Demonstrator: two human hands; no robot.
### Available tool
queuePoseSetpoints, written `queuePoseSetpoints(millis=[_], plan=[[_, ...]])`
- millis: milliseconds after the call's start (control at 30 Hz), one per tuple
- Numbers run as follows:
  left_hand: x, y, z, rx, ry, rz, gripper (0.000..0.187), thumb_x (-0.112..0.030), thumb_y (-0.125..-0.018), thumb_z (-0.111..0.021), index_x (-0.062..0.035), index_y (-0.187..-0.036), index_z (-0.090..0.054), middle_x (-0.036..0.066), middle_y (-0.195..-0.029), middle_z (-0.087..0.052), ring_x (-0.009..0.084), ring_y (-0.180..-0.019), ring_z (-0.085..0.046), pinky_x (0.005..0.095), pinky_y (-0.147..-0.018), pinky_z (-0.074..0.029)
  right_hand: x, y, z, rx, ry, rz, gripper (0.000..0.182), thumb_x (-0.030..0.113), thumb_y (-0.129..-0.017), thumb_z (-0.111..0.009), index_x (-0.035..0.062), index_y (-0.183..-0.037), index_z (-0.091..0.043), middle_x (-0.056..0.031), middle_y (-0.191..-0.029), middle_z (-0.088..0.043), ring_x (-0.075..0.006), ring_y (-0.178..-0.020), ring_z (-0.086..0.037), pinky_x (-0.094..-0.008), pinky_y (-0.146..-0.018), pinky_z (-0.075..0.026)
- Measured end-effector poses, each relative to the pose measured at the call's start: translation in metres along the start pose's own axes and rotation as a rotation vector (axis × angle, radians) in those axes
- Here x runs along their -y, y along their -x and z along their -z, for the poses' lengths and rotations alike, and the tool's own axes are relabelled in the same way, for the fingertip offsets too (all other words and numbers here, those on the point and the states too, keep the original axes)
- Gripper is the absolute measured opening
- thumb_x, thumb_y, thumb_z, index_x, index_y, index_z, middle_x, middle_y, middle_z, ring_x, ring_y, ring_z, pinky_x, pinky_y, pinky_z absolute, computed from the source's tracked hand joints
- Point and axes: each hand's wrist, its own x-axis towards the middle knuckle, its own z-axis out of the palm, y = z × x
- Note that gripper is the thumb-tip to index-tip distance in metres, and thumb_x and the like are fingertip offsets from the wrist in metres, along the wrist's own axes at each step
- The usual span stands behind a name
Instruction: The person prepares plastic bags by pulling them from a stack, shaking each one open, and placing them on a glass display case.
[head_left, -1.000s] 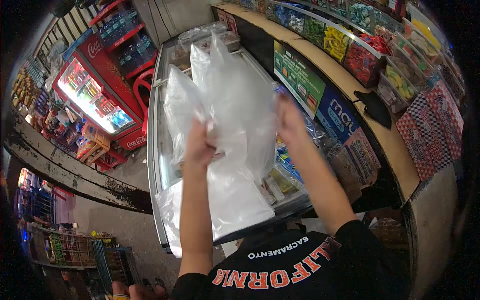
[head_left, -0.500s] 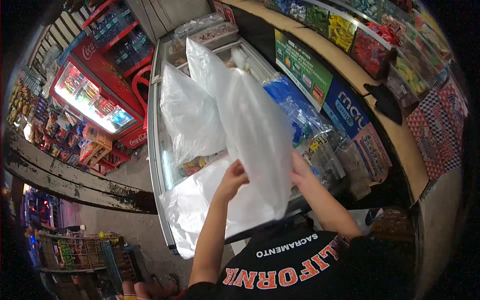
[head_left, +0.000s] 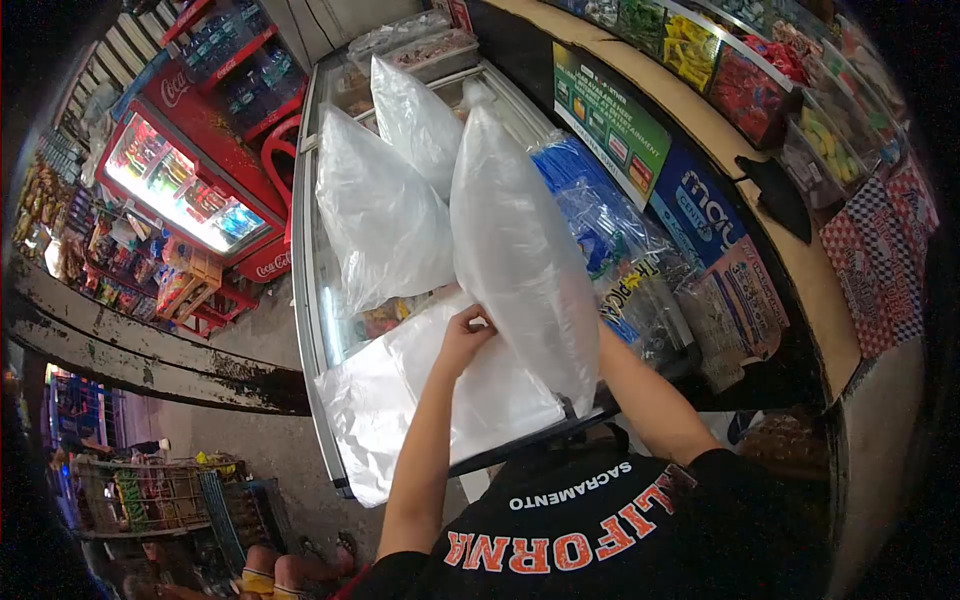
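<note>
A puffed-up, cloudy clear plastic bag stands tilted in front of me, between my forearms. My left hand has its fingers curled together in a pinch at the bag's left edge. My right hand is hidden behind the bag's lower right side; only the wrist and forearm show. Two more puffed plastic bags, one at the left and one farther back, rest on the glass-topped freezer. Flat white plastic sheets or bags lie beneath my left hand at the freezer's near end.
Blue plastic packs and clear packaging lie along the freezer's right side. Plastic tubs sit at its far end. A counter edge with candy bins runs at the right. A red drinks fridge stands left. Someone's legs show lower left.
The held bag has swung downward and right, uncovering more of the bag behind it. My right hand has gone out of sight behind the bag. My left hand has moved slightly up.
</note>
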Motion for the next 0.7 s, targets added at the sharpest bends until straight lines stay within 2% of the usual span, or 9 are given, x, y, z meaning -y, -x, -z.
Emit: queuePoseSetpoints(millis=[67,133,167,233,367,433,467,567,700], plan=[[0.002,-0.003,-0.003,-0.063,-0.045,-0.008,0.013,0.004,-0.064,-0.058,-0.0061,-0.069,-0.05,-0.003,-0.067,-0.049,0.0062,-0.061,-0.048,0.019,-0.056,-0.039,-0.029,-0.015,0.002,-0.036,0.105,0.113,0.018,0.019,-0.08,-0.046,0.0028,-0.084,-0.053,-0.0004,-0.069,-0.052,-0.0089,-0.06,-0.049,-0.0211,-0.054,-0.039],[-0.005,-0.004,0.005,0.106,0.13,0.031,0.014,-0.002,-0.067,-0.057,-0.0081,-0.078,-0.05,-0.003,-0.07,-0.049,0.0075,-0.063,-0.048,0.0213,-0.057,-0.039,-0.032,-0.03,0.01,0.14,-0.48,-0.278,0.018,0.017,-0.079,-0.047,0.0019,-0.086,-0.053,-0.002,-0.073,-0.054,-0.0093,-0.063,-0.051,-0.0213,-0.055,-0.04],[-0.003,-0.007,0.014,0.103,0.133,0.019,0.014,-0.002,-0.067,-0.057,-0.0081,-0.078,-0.05,-0.003,-0.07,-0.049,0.0075,-0.063,-0.048,0.0213,-0.057,-0.039,-0.013,-0.027,0.01,0.147,-0.475,-0.269,0.018,0.017,-0.079,-0.047,0.0019,-0.086,-0.053,-0.002,-0.073,-0.054,-0.0093,-0.063,-0.051,-0.0213,-0.055,-0.04],[0.009,-0.012,0.031,0.19,0.909,-0.039,0.032,-0.015,-0.071,-0.053,-0.0076,-0.102,-0.046,0.004,-0.087,-0.056,0.0127,-0.07,-0.051,0.0249,-0.059,-0.039,0.049,-0.004,0.007,0.119,-0.1,-0.335,0.017,0.015,-0.079,-0.047,0.0009,-0.085,-0.053,-0.0033,-0.074,-0.055,-0.0097,-0.062,-0.052,-0.0215,-0.053,-0.041],[-0.062,-0.024,0.024,-0.016,0.912,-0.001,0.029,-0.019,-0.075,-0.049,-0.01,-0.102,-0.043,0.003,-0.085,-0.055,0.0138,-0.071,-0.05,0.0271,-0.061,-0.039,0.087,-0.018,-0.005,0.114,-0.236,-0.271,0.016,0.014,-0.079,-0.047,0.0007,-0.085,-0.054,-0.0045,-0.074,-0.056,-0.0099,-0.062,-0.052,-0.0209,-0.052,-0.042],[-0.079,-0.036,0.015,-0.228,0.266,0.157,0.028,-0.025,-0.075,-0.05,-0.0122,-0.1,-0.045,0.0,-0.078,-0.05,0.0081,-0.067,-0.045,0.021,-0.056,-0.033,0.094,-0.033,-0.01,0.234,-0.177,-0.174,0.019,0.018,-0.078,-0.049,0.0009,-0.085,-0.054,-0.0059,-0.076,-0.056,-0.0125,-0.063,-0.053,-0.024,-0.053,-0.043],[-0.079,-0.04,0.014,-0.228,0.091,0.064,0.031,-0.02,-0.078,-0.044,-0.0091,-0.107,-0.041,0.005,-0.089,-0.054,0.0137,-0.077,-0.051,0.0269,-0.065,-0.04,0.093,-0.033,-0.01,0.235,-0.178,-0.174,0.019,0.018,-0.078,-0.049,0.0009,-0.085,-0.054,-0.0059,-0.076,-0.056,-0.0125,-0.063,-0.053,-0.024,-0.053,-0.043],[-0.085,-0.049,-0.001,-0.404,-0.027,-0.142,0.025,-0.022,-0.076,-0.048,-0.0056,-0.096,-0.049,0.005,-0.082,-0.054,0.0102,-0.072,-0.047,0.0228,-0.062,-0.038,0.094,-0.045,-0.012,0.24,-0.132,-0.233,0.02,0.019,-0.078,-0.05,0.0009,-0.085,-0.054,-0.0062,-0.077,-0.056,-0.0132,-0.064,-0.054,-0.0247,-0.053,-0.043],[-0.078,-0.064,-0.01,-0.39,0.158,-0.268,0.023,-0.018,-0.076,-0.047,-0.0034,-0.093,-0.051,0.006,-0.083,-0.055,0.0125,-0.074,-0.049,0.0246,-0.066,-0.039,0.083,-0.036,-0.026,0.259,-0.075,-0.304,0.022,0.02,-0.077,-0.05,0.001,-0.086,-0.054,-0.0065,-0.077,-0.056,-0.014,-0.065,-0.054,-0.0257,-0.055,-0.043]])
